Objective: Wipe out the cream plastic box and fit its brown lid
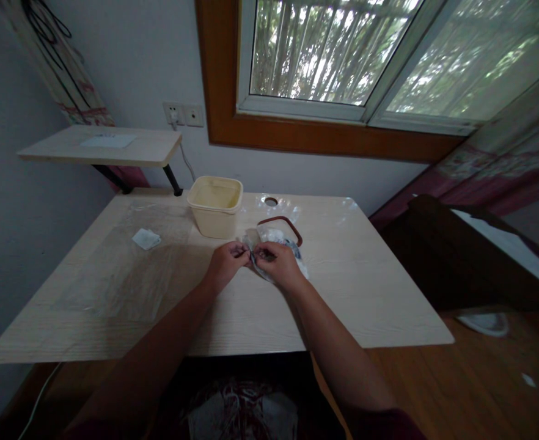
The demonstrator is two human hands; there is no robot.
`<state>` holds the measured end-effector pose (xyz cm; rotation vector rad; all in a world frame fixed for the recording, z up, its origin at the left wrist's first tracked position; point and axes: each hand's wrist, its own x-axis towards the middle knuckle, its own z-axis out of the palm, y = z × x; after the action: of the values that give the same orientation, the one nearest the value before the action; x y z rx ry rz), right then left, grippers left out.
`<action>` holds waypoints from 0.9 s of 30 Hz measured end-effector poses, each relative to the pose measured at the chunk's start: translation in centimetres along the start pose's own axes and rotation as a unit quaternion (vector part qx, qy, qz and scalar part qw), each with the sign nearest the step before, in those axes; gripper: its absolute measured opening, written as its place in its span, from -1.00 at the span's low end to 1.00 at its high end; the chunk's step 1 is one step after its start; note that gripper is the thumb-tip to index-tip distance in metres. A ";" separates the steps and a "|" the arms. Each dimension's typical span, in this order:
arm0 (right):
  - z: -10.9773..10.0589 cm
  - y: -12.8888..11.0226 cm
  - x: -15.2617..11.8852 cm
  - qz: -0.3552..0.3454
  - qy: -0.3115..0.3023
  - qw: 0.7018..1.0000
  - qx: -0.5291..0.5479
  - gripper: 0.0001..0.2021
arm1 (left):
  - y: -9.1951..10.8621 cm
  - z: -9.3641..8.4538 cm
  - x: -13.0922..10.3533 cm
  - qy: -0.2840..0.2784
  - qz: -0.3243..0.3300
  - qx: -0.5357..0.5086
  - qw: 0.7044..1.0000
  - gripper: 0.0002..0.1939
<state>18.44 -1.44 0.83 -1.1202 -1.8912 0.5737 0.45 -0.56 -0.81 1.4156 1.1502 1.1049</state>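
Observation:
My left hand (227, 264) and my right hand (278, 261) meet over the middle of the desk, fingertips pinched. Between them is the gathered edge of a clear plastic bag (302, 266), and both hands grip it. Most of the bag lies under and behind my right hand, with something whitish and dark blue inside that I cannot make out. Just behind the bag rests a reddish-brown curved strip (292, 225), like a handle or rim. A cream plastic tub (215, 221) stands upright behind my left hand, apart from it.
On the desk's left side lies a flat clear plastic sheet (113, 275) with a small white packet (146, 239) on it. A raised shelf (99, 153) stands at the back left. The light wooden desk (365, 293) has a round cable hole (271, 201) near the wall.

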 end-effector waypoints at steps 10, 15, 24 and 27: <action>-0.2 0.0 0.0 0.008 -0.014 1.000 0.018 -0.85 | 0.8 -0.7 -0.3 0.045 0.251 0.170 0.952 -0.93; -0.1 0.3 -0.1 0.018 -0.008 0.999 0.036 -0.85 | 1.1 -0.7 -0.5 0.029 0.215 0.171 0.961 -0.93; 0.1 -0.2 0.0 -0.056 -0.007 0.998 -0.039 -0.89 | 0.4 -0.3 -0.2 0.053 0.069 0.097 0.991 -0.90; -0.1 -0.7 0.1 -0.083 -0.019 0.993 -0.080 -0.91 | 0.5 -0.1 -0.2 0.060 0.036 0.078 0.995 -0.90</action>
<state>18.11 -1.76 1.44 -1.0452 -2.0699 0.3563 0.37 -0.79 -0.34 1.5380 1.3037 1.1839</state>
